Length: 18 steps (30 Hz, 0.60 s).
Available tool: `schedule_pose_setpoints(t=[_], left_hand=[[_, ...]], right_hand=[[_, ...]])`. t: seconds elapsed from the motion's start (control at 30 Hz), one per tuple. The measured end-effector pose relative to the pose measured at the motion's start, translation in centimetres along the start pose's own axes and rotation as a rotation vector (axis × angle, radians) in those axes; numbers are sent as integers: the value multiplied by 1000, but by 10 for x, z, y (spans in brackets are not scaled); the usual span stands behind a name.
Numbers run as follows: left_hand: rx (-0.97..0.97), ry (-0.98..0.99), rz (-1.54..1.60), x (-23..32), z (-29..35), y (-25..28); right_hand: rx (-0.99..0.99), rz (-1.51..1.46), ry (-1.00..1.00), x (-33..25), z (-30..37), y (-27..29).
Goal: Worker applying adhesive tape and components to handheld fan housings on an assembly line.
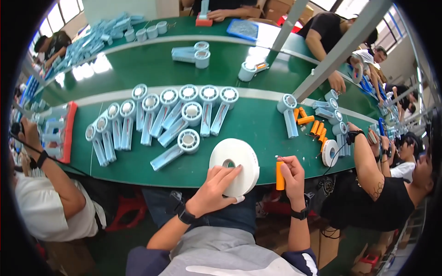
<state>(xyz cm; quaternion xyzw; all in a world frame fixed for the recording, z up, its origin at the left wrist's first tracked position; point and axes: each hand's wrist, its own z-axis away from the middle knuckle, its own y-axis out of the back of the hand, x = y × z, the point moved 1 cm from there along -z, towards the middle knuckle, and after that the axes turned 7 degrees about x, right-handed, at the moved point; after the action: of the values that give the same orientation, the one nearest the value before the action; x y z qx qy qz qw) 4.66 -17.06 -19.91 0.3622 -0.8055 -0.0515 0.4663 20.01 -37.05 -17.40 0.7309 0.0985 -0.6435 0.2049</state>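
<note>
My left hand grips a big roll of white tape at the table's near edge. Its fingers lie across the roll's face by the core hole, and a small white piece shows at the thumb tip. To the right, my right hand pinches an orange cylindrical battery upright, with thin wires at its top near my fingertips. Closest to the roll lies a light-blue handheld fan housing, its round head toward me. Beyond it, several similar fan housings stand in a row, thin wires showing in some handles.
Several loose orange batteries and a smaller white tape roll lie right, by a co-worker's arm. Another fan housing lies near them. A red-edged tray stands left beside another person. A grey post rises at the right.
</note>
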Motion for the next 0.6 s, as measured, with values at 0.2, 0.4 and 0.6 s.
schedule_pose_setpoints(t=[0.2,0.4,0.6], left_hand=[[-71,-51,-38,6,0,2],[30,-63,-320,30,14,-11],[39,-45,-515,37,10,-13]], right_hand=[[-67,-4,33,-29,17,-41],[341,70,117,-11,24,-68],[624,121,218,1,9,-82]])
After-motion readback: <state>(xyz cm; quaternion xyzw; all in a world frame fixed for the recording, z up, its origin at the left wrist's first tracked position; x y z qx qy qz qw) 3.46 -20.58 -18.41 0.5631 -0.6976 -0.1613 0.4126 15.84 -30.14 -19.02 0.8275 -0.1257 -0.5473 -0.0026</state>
